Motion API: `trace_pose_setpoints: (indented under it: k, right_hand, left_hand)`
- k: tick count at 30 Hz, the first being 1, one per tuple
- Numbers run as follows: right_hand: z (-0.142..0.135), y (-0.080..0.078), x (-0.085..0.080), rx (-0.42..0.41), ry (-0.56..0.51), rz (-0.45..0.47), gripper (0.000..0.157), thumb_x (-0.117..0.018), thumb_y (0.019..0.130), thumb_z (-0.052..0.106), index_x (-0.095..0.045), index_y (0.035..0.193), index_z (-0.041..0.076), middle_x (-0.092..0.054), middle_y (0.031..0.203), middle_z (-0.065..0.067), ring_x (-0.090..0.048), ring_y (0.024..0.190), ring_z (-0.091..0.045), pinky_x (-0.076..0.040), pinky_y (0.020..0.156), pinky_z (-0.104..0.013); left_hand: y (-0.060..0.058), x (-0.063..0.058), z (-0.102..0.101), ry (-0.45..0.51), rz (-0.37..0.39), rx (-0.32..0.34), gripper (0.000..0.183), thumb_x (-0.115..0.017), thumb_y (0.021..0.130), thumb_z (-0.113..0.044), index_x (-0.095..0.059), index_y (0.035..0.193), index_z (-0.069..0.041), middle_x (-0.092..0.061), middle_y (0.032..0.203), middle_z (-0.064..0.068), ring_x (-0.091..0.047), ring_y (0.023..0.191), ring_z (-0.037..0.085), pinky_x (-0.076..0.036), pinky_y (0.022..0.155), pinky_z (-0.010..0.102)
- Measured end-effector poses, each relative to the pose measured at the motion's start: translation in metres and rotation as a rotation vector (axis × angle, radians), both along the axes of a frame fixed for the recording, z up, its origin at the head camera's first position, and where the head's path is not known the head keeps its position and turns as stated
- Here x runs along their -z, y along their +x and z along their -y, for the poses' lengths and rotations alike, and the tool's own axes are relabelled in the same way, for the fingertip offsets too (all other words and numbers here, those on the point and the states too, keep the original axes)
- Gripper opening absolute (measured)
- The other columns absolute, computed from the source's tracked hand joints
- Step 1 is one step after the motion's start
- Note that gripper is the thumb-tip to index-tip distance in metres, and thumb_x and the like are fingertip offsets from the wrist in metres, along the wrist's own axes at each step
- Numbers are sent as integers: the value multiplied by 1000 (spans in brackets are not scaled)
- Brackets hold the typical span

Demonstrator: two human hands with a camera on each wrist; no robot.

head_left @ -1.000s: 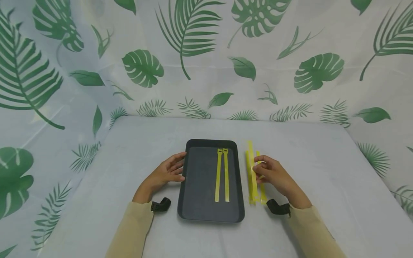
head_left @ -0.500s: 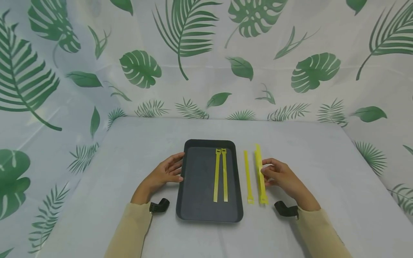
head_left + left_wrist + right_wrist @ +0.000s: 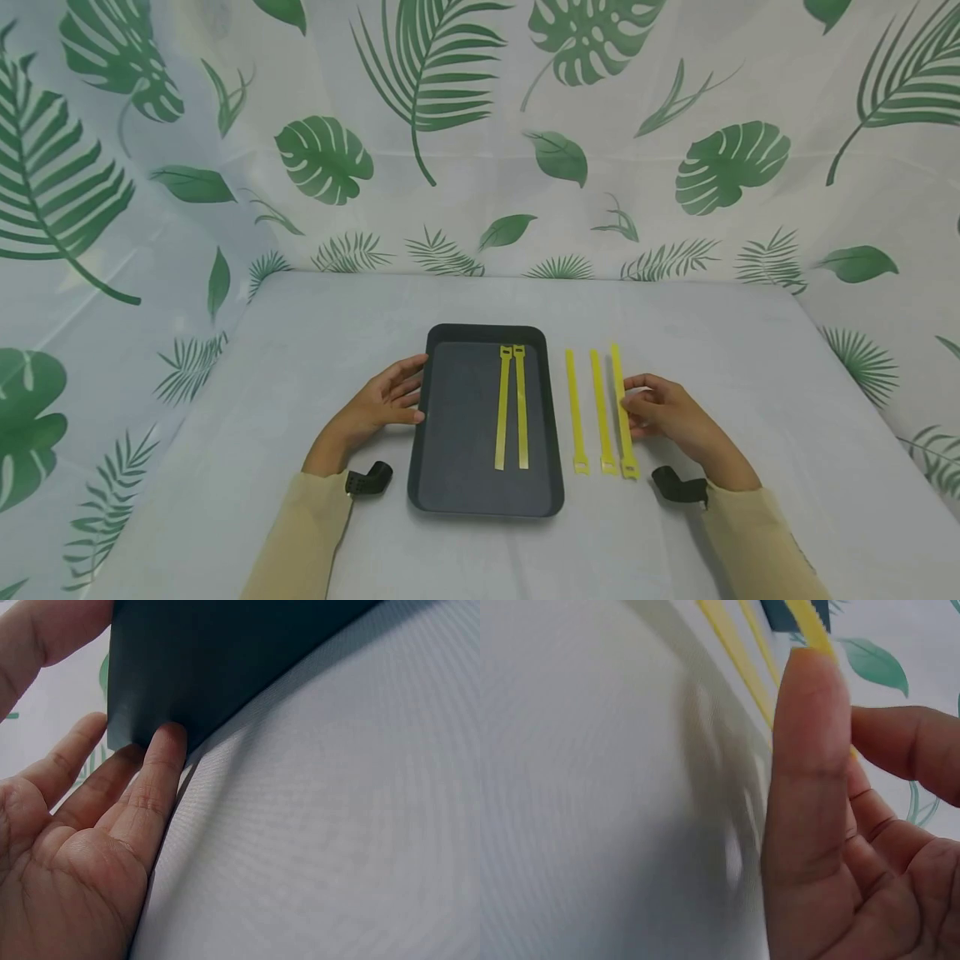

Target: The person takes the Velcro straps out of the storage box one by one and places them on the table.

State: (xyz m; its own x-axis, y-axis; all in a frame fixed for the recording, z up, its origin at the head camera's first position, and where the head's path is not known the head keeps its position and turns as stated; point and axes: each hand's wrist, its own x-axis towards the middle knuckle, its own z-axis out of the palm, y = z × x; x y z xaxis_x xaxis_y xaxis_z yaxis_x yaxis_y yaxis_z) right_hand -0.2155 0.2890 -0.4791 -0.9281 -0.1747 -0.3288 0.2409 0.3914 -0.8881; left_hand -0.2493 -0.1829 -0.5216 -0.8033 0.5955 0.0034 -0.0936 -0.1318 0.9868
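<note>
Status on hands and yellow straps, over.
Left hand touching dark tray. Right hand pinching rightmost strap. Two straps inside tray, two more beside it. Nothing visibly blocking either hand.

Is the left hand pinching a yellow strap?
No, the left hand touches the dark tray's left side, apart from all five yellow straps.

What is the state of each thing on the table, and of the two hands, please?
Tray: flat on the table, open side up.
Two inner straps: unfolded, inside the tray, slotted ends farther away.
Two outer straps: unfolded, beside the tray, slotted ends nearer.
Held strap: unfolded, pinched.
Left hand: touching the tray's left side.
Right hand: pinching the held strap.
</note>
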Motion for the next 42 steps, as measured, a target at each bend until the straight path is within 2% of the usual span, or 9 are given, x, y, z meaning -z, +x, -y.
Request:
trace_pose_setpoints:
  k: [8,22,31,36,42]
  right_hand:
    - [0,-1,-1,54,114,16,42,-63,108,6,-47,141,-15,-67,99,-11,-66,79,-16,-65,67,-28]
    - [6,-3,-3,97,266,4,39,-70,104,8,-54,132,-13,-68,89,-11,-69,71,-15,-64,63,-27]
    - [2,-3,-6,75,382,-19,36,-70,104,16,-57,127,-9,-65,82,-6,-68,65,-15,-57,62,-29]
    - [5,-3,-8,70,393,-59,34,-67,107,18,-58,127,-8,-66,80,-5,-67,66,-17,-56,63,-31]
    - [12,-6,-8,53,333,-170,28,-67,107,14,-62,123,-8,-66,79,-6,-65,67,-20,-57,61,-29]
  left_hand:
    - [0,0,0,7,4,0,106,-86,88,2,-20,171,3,-21,176,27,-25,160,48,-50,115,27]
    - [0,-1,0,17,9,3,107,-87,88,0,-19,171,3,-19,176,27,-24,160,49,-50,116,27]
    - [1,-2,0,14,12,-1,107,-87,88,0,-19,171,3,-19,176,27,-24,161,48,-49,116,27]
    - [1,-2,0,4,14,-7,106,-86,88,1,-19,171,2,-19,177,26,-24,161,48,-49,115,27]
    - [1,-1,0,4,13,-9,106,-86,88,2,-20,171,3,-19,177,26,-24,161,47,-49,116,26]
